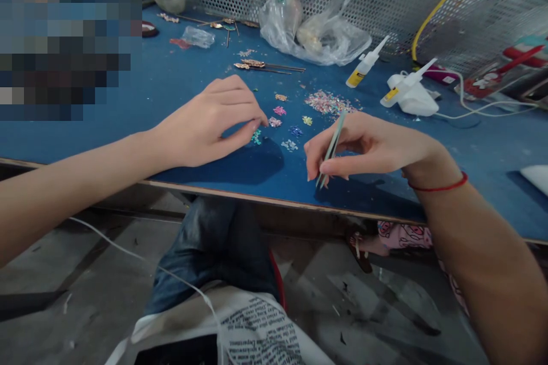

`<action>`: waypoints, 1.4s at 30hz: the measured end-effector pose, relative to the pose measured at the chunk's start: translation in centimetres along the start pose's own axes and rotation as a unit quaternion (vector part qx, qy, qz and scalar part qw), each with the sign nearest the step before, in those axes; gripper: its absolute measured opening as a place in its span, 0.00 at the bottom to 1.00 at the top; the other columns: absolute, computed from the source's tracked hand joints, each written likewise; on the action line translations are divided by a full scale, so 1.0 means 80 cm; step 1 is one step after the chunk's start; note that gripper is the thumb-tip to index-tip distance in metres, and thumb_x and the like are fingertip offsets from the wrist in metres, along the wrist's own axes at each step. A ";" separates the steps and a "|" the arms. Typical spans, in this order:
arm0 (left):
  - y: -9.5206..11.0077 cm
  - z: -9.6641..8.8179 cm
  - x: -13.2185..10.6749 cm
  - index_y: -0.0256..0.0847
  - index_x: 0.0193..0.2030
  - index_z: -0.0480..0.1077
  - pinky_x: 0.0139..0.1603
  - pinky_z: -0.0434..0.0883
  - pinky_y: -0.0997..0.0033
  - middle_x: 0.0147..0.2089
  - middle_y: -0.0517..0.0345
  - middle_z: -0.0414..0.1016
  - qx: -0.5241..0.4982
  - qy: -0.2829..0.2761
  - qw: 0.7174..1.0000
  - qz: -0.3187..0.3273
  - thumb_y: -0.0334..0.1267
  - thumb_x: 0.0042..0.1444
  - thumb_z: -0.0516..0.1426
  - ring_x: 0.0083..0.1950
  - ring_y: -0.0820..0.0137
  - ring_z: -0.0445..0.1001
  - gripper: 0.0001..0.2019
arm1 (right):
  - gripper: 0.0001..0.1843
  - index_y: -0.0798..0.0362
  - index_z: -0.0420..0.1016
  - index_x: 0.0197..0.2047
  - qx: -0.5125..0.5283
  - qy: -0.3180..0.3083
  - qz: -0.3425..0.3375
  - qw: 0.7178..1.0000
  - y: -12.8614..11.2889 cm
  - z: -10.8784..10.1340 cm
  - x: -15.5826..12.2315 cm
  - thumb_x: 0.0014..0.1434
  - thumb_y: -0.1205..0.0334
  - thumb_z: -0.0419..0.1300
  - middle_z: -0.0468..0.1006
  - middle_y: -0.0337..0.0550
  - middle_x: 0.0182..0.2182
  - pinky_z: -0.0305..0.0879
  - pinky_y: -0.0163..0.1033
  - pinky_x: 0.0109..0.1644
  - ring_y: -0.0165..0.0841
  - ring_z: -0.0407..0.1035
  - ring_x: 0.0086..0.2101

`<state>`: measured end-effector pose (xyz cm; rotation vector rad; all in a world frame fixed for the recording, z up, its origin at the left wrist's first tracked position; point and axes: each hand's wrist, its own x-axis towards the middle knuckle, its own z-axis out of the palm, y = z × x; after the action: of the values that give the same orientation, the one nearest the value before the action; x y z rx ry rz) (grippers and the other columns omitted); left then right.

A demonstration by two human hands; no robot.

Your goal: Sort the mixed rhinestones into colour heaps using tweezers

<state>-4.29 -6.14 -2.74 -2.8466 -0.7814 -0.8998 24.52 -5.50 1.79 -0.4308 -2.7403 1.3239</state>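
Watching two hands over a blue table (85, 140), both close to loose flakes. Left hand (209, 122) curled, thumb and forefinger drawn close at the tips, right beside a small cluster of pink sequins (274, 121); cannot tell whether anything sits between them. Right hand (368, 145), red cord bracelet (439, 185) on wrist, pinches slim tweezers (331, 151) slantwise, lower end near the table's wooden front edge (274, 201). Larger sequin heap (329, 102) lies just above the right fingers. Further up: leaf-topped hairpins (268, 67), glue tube (363, 63), second glue tube (406, 88), plastic bag (312, 31). Risks: sequins look light and unfixed, so a dragged knuckle or a breath could mix the colour clusters. A slack pinch could drop a piece over the edge. Tipped glue could foul the flakes.
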 end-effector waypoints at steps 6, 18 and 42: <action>0.000 0.000 0.001 0.48 0.48 0.78 0.56 0.74 0.51 0.45 0.53 0.80 -0.009 -0.001 1.000 -0.005 0.40 0.71 0.49 0.52 0.58 0.76 0.15 | 0.13 0.56 0.77 0.39 -0.014 0.052 -0.009 0.999 0.006 0.015 0.012 0.71 0.55 0.61 0.82 0.39 0.29 0.69 0.27 0.29 0.23 0.75 0.26; 0.000 0.002 0.001 0.45 0.46 0.78 0.54 0.74 0.52 0.43 0.51 0.81 0.001 0.006 1.000 0.011 0.39 0.71 0.49 0.52 0.57 0.77 0.15 | 0.12 0.56 0.75 0.40 -0.057 0.034 -0.050 0.997 0.009 0.019 0.014 0.73 0.58 0.58 0.80 0.38 0.29 0.66 0.26 0.32 0.22 0.75 0.28; -0.007 0.002 0.000 0.43 0.49 0.75 0.50 0.72 0.55 0.45 0.52 0.80 0.037 -0.003 0.998 0.042 0.41 0.74 0.47 0.52 0.61 0.73 0.16 | 0.14 0.56 0.73 0.40 -0.003 0.020 -0.023 1.000 0.018 0.023 0.017 0.74 0.55 0.56 0.77 0.36 0.27 0.62 0.25 0.27 0.21 0.72 0.25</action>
<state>-4.49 -5.64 -2.90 -2.7965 -0.6762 -0.8335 23.22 -5.63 -0.59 -0.3869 -2.7045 1.2828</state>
